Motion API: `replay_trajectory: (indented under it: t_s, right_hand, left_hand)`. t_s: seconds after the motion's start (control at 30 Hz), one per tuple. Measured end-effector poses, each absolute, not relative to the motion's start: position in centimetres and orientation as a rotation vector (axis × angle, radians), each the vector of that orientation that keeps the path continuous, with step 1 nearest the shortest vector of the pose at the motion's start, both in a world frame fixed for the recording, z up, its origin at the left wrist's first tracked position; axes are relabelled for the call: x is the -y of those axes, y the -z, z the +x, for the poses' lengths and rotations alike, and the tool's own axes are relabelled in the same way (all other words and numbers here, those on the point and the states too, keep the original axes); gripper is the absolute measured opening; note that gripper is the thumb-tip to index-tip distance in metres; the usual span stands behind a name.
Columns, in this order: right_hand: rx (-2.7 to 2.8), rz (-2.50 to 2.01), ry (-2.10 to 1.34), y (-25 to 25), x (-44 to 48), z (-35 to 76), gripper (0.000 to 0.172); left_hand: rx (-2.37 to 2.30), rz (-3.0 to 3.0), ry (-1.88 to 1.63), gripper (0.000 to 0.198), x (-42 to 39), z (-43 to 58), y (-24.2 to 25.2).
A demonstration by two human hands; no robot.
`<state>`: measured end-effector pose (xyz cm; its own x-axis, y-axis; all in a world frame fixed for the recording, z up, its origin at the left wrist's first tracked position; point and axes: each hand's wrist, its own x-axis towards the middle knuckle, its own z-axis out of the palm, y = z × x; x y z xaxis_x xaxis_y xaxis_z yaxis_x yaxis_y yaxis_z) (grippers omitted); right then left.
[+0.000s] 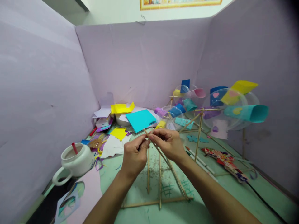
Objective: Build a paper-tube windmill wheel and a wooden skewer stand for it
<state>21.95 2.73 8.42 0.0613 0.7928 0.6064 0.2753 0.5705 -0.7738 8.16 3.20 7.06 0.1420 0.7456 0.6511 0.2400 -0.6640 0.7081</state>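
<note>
Near the middle of the view, both hands meet at the top of a frame of thin wooden sticks point(160, 183). My left hand point(135, 153) is closed, thumb and fingers pinched at the stick ends. My right hand point(167, 143) pinches the upper end of a slanting stick point(173, 169), whose tip pokes out between the hands. Several sticks run down from there towards a crosswise stick point(157, 203) lying on the green table. Exactly what the left fingertips hold is hidden.
On the left stand a white mug point(77, 160) and cut paper. Blue card point(141, 120) lies behind the hands. Pinwheel-like models on stick stands point(198, 137), pencils point(202, 161) and a patterned cloth-covered tool point(225, 163) with a black cord are at the right.
</note>
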Motion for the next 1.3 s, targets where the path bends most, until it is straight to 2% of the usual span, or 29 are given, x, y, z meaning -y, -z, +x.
replay_trajectory:
  t_s: [0.37,0.53,0.87,0.97,1.03,1.13,1.3]
  right_hand:
    - [1.411,-0.945,-0.586,-7.7,-3.0,22.8,0.020]
    - [1.404,-0.908,-0.552,-7.8,-3.0,22.5,0.015]
    - [1.355,-0.874,-0.765,-8.3,-3.0,21.9,0.018]
    - [1.380,-0.874,-0.770,-8.7,-2.9,22.5,0.018]
    - [1.384,-0.931,-0.716,-9.0,-2.6,23.5,0.018]
    - [1.363,-1.126,-0.702,-8.9,-1.9,25.9,0.018]
    - [1.516,-1.627,-0.838,-5.3,-0.6,29.8,0.020]
  left_hand:
    - [-0.960,1.989,-1.491,0.020,-3.3,7.9,-7.5]
    - [-0.962,1.958,-1.500,0.018,-3.2,8.0,-7.6]
    - [-0.866,1.785,-1.391,0.018,-3.3,8.2,-8.9]
    - [-0.801,1.797,-1.325,0.010,-3.5,8.5,-9.6]
    - [-0.787,1.809,-1.293,0.015,-3.7,8.6,-9.8]
    - [-0.798,1.772,-1.276,0.010,-4.0,8.4,-9.9]
    - [-0.824,1.679,-1.277,0.008,-5.0,7.1,-10.3]
